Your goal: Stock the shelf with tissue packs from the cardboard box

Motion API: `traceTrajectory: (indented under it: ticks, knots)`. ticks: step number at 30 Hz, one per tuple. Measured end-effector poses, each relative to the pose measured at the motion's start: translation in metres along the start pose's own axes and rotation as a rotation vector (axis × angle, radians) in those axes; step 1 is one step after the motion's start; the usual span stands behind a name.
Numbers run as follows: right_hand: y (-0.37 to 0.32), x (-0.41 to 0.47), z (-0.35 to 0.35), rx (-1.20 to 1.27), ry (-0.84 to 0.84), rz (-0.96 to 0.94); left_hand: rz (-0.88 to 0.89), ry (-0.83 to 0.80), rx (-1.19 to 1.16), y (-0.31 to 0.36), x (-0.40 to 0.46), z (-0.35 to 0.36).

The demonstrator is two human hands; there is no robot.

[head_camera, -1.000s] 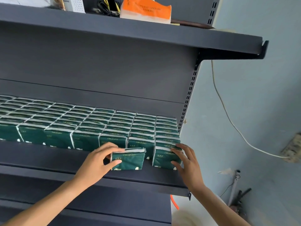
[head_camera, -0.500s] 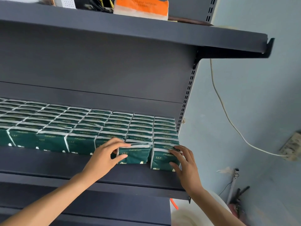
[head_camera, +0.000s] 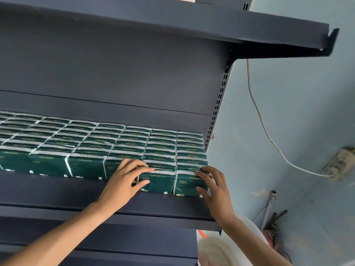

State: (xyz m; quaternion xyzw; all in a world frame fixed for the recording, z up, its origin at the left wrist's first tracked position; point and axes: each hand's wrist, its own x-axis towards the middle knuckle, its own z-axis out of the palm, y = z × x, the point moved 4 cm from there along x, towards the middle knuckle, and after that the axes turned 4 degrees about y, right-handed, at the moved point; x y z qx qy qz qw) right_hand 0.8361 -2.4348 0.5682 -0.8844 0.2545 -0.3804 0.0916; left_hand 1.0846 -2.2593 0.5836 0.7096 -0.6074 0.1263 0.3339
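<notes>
— Where were the tissue packs?

— Standing in tight rows on the dark shelf [head_camera: 57,191], dark green with white edges, filling it from the left edge of view to the right upright. The near row ended with two packs at the right: one tissue pack [head_camera: 160,182] second from the end, and the end pack [head_camera: 187,184] just beside it, touching.

— And the hands?

— The left hand [head_camera: 123,181] gripped the second pack at its left edge, fingers curled over the top, thumb on the front face. The right hand [head_camera: 215,187] lay against the end pack, fingers spread over its top right corner and thumb low on the front. Whether it truly gripped or only pressed, I could not tell.

— Anything else around?

— An upper shelf [head_camera: 211,22] overhead, a white cable [head_camera: 269,139] down the pale blue wall [head_camera: 297,102] to a power strip [head_camera: 339,164] on the right, and a white tub [head_camera: 221,250] below the shelf.
</notes>
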Motion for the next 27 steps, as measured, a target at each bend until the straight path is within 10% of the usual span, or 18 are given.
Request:
traceTrajectory:
  ticks: [27]
  knots:
    - [-0.023,0.017,-0.012,-0.076,-0.030,-0.003,-0.008,-0.012,0.113,0.014,0.005,-0.025]
